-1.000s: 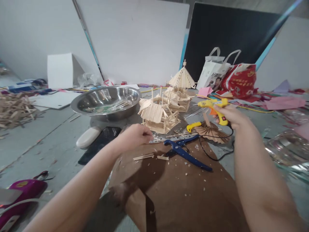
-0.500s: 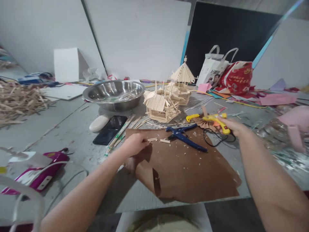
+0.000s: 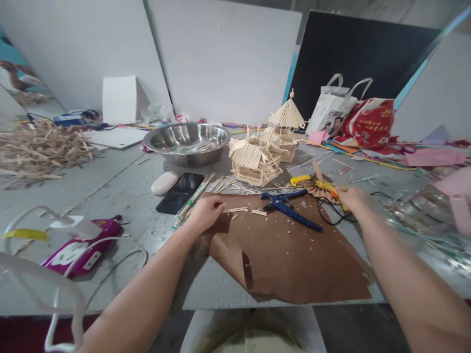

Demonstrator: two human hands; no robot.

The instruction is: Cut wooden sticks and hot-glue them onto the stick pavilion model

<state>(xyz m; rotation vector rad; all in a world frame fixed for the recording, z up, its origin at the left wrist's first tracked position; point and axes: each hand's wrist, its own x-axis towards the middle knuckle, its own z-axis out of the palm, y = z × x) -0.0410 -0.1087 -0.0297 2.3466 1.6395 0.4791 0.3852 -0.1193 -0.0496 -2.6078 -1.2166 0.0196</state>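
Both arms were stretched forward over the table [image 3: 110, 196]. The left hand [image 3: 206, 213] was laid on the brown paper [image 3: 287, 255], fingers loosely curled, with short sticks [image 3: 237, 210] just beside the fingertips. The right hand [image 3: 353, 198] was closed around the glue gun [image 3: 326, 186], near the blue pliers [image 3: 289, 208] and the stick house [image 3: 253, 162].

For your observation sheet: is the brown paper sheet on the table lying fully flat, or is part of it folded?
Partly folded. The brown paper sheet lies mostly spread, but its near-left corner curls up and over, beside the left hand.
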